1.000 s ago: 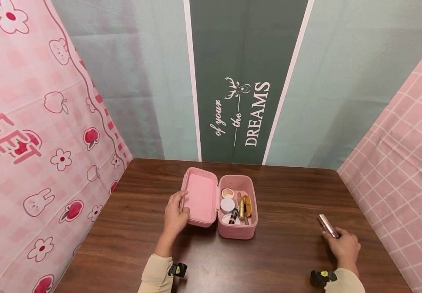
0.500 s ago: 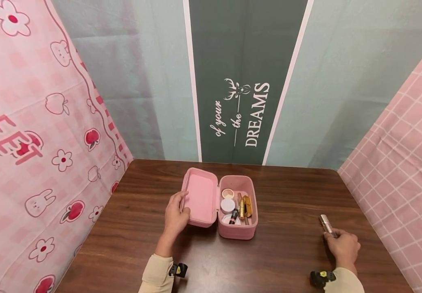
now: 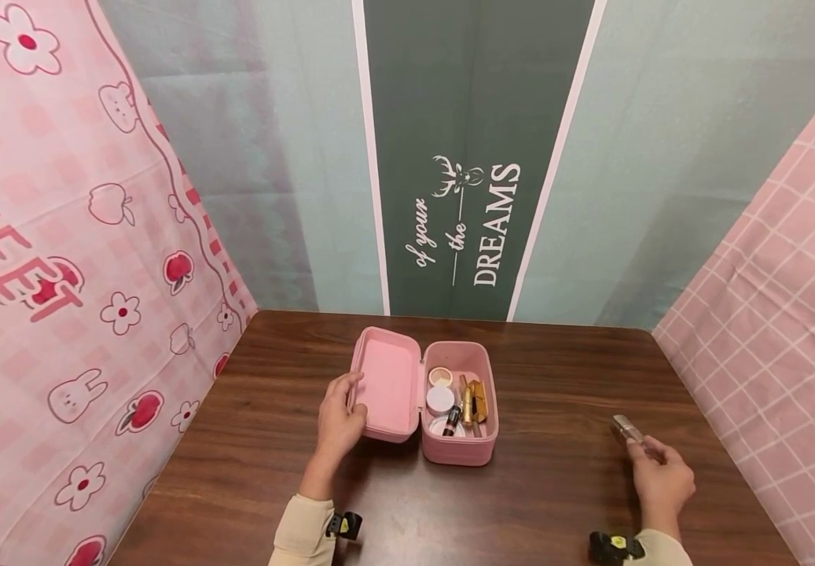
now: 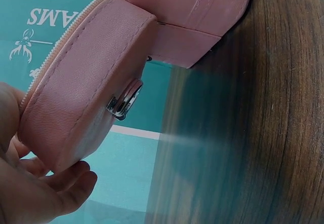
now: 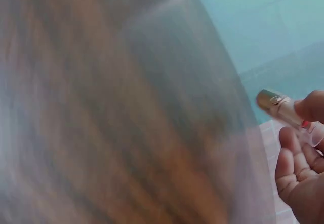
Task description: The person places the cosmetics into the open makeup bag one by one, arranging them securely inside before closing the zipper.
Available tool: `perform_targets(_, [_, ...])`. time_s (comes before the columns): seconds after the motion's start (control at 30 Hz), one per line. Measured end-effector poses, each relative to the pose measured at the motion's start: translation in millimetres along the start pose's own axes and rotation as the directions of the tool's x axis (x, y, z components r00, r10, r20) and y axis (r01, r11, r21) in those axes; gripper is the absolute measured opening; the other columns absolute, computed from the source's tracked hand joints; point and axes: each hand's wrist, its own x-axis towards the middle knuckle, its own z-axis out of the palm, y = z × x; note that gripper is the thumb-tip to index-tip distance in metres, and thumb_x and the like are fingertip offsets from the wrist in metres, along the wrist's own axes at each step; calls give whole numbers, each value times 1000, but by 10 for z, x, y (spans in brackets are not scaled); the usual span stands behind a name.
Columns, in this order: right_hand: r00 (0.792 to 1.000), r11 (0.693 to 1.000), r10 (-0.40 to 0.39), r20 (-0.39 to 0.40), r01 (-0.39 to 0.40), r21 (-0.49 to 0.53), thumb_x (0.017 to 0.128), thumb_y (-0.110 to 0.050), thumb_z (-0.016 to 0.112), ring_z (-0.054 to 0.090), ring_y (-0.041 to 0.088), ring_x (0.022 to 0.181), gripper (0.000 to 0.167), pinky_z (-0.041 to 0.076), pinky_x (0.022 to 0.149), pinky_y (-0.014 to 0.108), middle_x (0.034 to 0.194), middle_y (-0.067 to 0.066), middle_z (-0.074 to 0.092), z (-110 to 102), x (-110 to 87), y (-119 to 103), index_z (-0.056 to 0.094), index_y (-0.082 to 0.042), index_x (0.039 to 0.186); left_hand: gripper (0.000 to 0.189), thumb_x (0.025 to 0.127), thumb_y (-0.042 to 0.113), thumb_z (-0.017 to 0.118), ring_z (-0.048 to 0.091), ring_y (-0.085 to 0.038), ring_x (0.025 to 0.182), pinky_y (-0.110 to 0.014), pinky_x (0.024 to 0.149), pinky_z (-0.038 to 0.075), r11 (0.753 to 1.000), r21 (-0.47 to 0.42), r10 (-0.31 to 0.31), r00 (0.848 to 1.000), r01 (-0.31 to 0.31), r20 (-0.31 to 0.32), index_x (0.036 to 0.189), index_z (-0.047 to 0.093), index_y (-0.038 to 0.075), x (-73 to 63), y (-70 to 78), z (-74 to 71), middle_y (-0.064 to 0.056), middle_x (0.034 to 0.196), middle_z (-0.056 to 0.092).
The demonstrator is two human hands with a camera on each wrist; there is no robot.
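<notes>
Fingers (image 5: 287, 167) of R hand (image 3: 664, 481) curled w/ gold tube (image 5: 284, 111) pinched, L hand (image 3: 339, 423) gripping pink case lid (image 3: 387, 384).

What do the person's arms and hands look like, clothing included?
The left sleeve and right sleeve are plain beige. The left wrist device and right wrist device are black with a yellowish marking. The left hand and right hand are ungloved.

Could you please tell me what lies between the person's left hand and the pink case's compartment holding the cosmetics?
The case's open lid lies between the left hand, which holds its outer edge, and the compartment; the head view shows this.
</notes>
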Motion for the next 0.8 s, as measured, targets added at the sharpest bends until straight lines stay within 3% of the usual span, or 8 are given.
perform_targets(0.1, [998,963,38,-39,-26,267,77,-11,72,50,-10,60,20,37,61,6,60,-31,51,27,-41,-93,68,-1,95,50,64,-11,57,53,-29,110,-45,86,41,1000,-4,3,1000,-3,0,111,64,4,-4,3,-3,-12,118,57])
perform_targets(0.17, [998,914,45,-46,-22,405,73,-2,73,53,-11,59,15,40,56,5,62,-26,56,49,-45,-121,68,-8,86,50,64,-11,57,52,-29,110,-45,86,41,1000,-5,4,1000,-4,0,111,64,4,-5,4,-5,-12,119,57])
perform_targets(0.23, [998,876,44,-55,-12,482,70,3,74,56,-8,60,22,41,56,6,64,-21,60,88,-18,-86,67,-16,79,50,64,-11,57,53,-29,110,-46,86,41,1000,-5,7,1000,-7,-2,111,64,4,-4,3,-5,-12,119,57])
perform_targets(0.33, [997,864,27,-74,15,504,67,3,77,58,-6,63,26,43,58,7,68,-18,62,186,89,102,67,-19,78,50,64,-11,56,53,-30,109,-46,85,41,1000,-4,9,1000,-9,-2,111,64,4,-5,0,-4,-12,119,56])
perform_targets(0.43, [995,851,28,-98,27,524,66,0,80,60,-4,64,25,43,58,7,71,-13,63,305,242,351,69,-14,82,49,65,-11,57,53,-30,109,-46,85,41,1000,-6,3,1000,-3,0,111,64,4,-9,-3,-5,-12,119,56])
perform_targets(0.53, [994,860,28,-110,32,509,65,-2,81,60,-4,64,25,43,57,7,72,-12,63,353,314,436,69,-12,85,49,65,-11,57,52,-30,110,-46,86,41,1000,-12,-4,1000,4,3,111,64,3,-11,3,-10,-13,119,56])
perform_targets(0.63, [995,865,40,-89,10,502,66,-2,80,60,-5,62,24,43,56,7,70,-12,62,285,213,243,68,-13,83,49,65,-11,57,52,-30,110,-46,87,40,1000,-15,-3,1000,3,4,112,64,3,-8,2,-13,-13,119,56])
perform_targets(0.8, [998,929,26,-51,-5,371,71,-5,76,54,-11,59,21,41,54,6,65,-21,55,100,-58,-243,62,-13,83,49,65,-12,57,53,-30,109,-47,86,41,1000,-17,-1,1000,1,0,111,64,3,-5,-11,-12,-13,119,56])
